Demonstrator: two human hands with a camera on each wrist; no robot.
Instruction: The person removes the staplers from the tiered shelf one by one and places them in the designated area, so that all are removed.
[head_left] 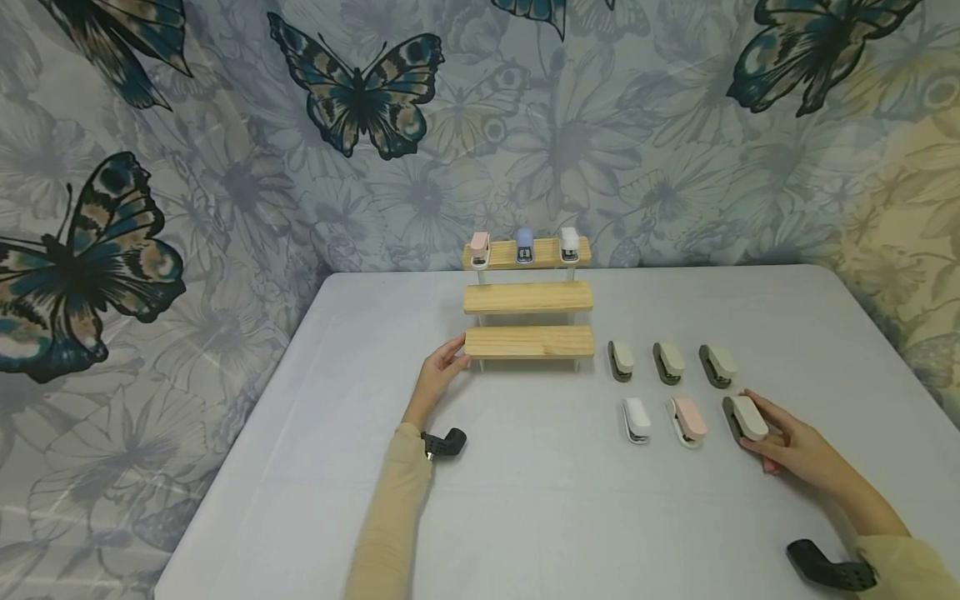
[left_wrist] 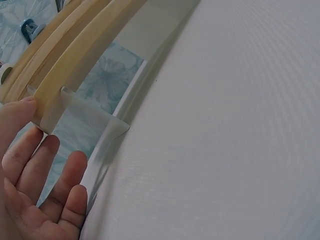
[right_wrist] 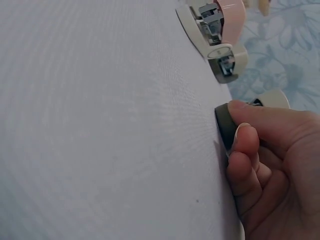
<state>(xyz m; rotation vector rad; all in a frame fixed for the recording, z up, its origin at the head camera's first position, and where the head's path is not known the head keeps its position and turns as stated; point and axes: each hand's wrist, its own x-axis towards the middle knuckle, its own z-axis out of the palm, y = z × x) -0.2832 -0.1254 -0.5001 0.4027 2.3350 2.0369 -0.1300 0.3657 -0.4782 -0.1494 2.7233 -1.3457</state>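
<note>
My left hand (head_left: 437,382) pinches the left end of the lowest board of a three-tier wooden display rack (head_left: 528,343). In the left wrist view the thumb lies on the board's end, with fingertips (left_wrist: 34,135) just beneath it. On the right, my right hand (head_left: 802,450) grips a small stapler (head_left: 747,417) with a cream top and a dark grey-green base, low over the white table. Thumb and fingers close on the stapler's dark base (right_wrist: 226,125) in the right wrist view. Left of this stapler lies a pink stapler (head_left: 687,419), then a white stapler (head_left: 637,418).
Behind those, three cream-topped staplers, including the left one (head_left: 621,360), form a row right of the rack. The top tier bears a pink stapler (head_left: 480,248), a blue stapler (head_left: 524,245) and a white stapler (head_left: 570,243). A butterfly-patterned curtain (head_left: 480,167) hangs behind the table (head_left: 525,517).
</note>
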